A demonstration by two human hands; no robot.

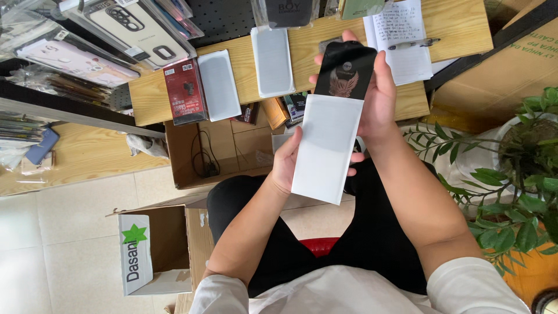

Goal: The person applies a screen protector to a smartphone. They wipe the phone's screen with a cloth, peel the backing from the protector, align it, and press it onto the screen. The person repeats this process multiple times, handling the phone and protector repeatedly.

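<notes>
Gripping a white paper sleeve (326, 148) w/ left hand (286, 163) fingers clamped on its edge, the person had right hand (379, 96) closed round a black insert (345, 71) half out of it, above the lap, wooden shelf (244, 72) w/ similar packs just ahead.

Bright, even daylight, sharp focus throughout; soft shadows under the desk (453, 26) front edge, mild glare on plastic sleeves (87, 35) at its left end, slight wide-angle stretching toward the frame's borders.
</notes>
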